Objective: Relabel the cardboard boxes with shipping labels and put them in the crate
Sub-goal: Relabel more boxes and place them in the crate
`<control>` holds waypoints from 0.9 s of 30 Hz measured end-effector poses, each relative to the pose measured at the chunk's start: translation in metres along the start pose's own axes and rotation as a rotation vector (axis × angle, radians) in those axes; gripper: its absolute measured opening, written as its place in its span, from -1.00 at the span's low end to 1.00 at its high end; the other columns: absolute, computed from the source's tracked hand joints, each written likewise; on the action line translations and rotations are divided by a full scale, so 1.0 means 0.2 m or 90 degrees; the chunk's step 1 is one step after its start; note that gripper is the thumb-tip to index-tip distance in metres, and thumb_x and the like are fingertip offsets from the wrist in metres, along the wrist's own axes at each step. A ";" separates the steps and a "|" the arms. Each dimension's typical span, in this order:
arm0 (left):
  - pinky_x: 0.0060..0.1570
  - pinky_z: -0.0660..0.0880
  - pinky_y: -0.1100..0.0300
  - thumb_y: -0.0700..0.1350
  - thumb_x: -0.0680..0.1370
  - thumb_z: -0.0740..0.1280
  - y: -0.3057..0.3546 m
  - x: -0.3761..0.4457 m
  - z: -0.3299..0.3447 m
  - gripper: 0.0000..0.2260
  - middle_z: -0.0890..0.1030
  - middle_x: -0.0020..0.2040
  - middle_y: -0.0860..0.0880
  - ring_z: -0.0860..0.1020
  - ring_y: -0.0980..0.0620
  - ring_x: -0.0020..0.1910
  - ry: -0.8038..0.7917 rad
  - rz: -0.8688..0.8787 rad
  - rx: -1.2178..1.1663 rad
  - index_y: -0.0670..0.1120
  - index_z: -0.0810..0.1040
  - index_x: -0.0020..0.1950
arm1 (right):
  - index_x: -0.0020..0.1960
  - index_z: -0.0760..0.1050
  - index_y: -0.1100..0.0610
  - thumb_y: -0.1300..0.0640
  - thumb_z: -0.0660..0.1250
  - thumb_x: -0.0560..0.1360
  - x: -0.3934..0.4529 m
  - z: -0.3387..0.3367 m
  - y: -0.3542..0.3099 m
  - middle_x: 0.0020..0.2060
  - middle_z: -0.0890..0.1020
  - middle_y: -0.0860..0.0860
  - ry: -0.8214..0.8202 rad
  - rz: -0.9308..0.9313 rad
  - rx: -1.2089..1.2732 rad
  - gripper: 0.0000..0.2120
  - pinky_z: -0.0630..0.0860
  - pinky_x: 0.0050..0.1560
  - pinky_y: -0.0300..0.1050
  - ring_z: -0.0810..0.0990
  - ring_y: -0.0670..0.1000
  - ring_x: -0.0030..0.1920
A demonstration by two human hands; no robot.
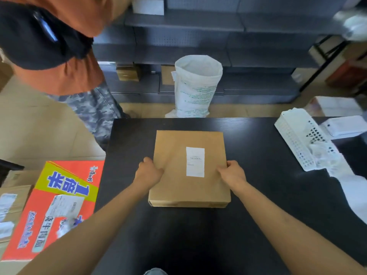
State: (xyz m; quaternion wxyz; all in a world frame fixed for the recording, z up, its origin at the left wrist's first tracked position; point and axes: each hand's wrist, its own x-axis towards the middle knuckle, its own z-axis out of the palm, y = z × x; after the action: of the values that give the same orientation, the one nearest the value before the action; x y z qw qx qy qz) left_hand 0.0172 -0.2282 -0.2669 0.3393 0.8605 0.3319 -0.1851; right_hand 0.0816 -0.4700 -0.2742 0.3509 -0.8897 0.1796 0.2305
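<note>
Brown cardboard is what we see first: a flat cardboard box (188, 169) lies in the middle of the black table (258, 195), right in front of us. A white shipping label (195, 162) is stuck on its top, a bit right of the middle. The print on it is too small for us to read.

Our left hand (149, 171) holds the left edge of the box. Its fingers are curled round that edge, and the thumb sits up by the top. Our right hand (231, 171) holds the right edge the same way, with the thumb on top and the fingers bent down the side. We cannot tell if the box is lifted or sits flat on the table.

On the right side of the table a white plastic basket (303, 141) with many holes lies tipped over. Just beside it sits a small white machine (345, 127), and white paper (349, 187) lies near the table's edge.

Down on the floor to our left is a big red and yellow carton (53, 207) with blue letters. Past the table stands a white sack (196, 86), in front of grey shelves (218, 42). Another person in an orange shirt (65, 62) stands at the far left.
</note>
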 end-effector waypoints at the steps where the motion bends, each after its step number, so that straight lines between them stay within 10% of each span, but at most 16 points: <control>1: -0.05 0.45 0.03 -0.04 0.54 0.32 0.07 -0.02 0.05 -0.60 0.43 0.23 -0.20 0.48 -0.21 0.14 -0.010 0.007 0.003 -0.22 0.30 0.26 | 0.34 0.33 0.12 0.03 0.25 0.53 0.03 -0.08 0.05 -0.03 0.49 -0.01 0.008 0.000 0.004 -0.58 0.36 -0.35 -0.17 0.47 -0.01 -0.13; 7: -0.15 0.42 0.07 -0.05 0.55 0.28 0.46 -0.18 0.40 -0.64 0.43 0.20 -0.16 0.49 -0.16 0.07 -0.014 0.022 0.009 -0.20 0.30 0.25 | 0.32 0.38 0.13 0.06 0.24 0.51 0.23 -0.50 0.34 0.16 0.56 0.08 0.019 -0.009 0.003 -0.60 0.43 -0.09 -0.07 0.49 0.05 -0.03; 17: -0.28 0.35 0.11 -0.04 0.55 0.24 0.74 -0.37 0.81 -0.78 0.46 0.07 -0.13 0.47 -0.11 -0.11 0.053 -0.017 0.016 -0.15 0.32 0.08 | 0.30 0.34 0.17 0.05 0.16 0.56 0.41 -0.88 0.67 0.10 0.52 0.11 -0.064 -0.078 -0.116 -0.65 0.37 -0.29 -0.13 0.50 0.07 -0.07; 27: -0.14 0.47 0.03 -0.01 0.58 0.18 0.69 -0.40 0.97 -0.76 0.44 0.12 -0.11 0.50 -0.13 -0.07 0.055 -0.031 -0.008 -0.13 0.33 0.15 | 0.43 0.24 0.17 0.07 0.20 0.56 0.45 -0.84 0.79 0.29 0.41 0.16 -0.088 -0.048 -0.091 -0.53 0.45 0.24 0.15 0.43 0.18 0.25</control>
State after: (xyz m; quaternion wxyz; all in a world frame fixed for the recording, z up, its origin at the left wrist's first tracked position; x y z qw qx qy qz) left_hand 0.0390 -0.4769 -0.2961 0.3253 0.8574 0.3679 -0.1540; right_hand 0.1271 -0.7124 -0.2986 0.3069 -0.9003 0.1043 0.2904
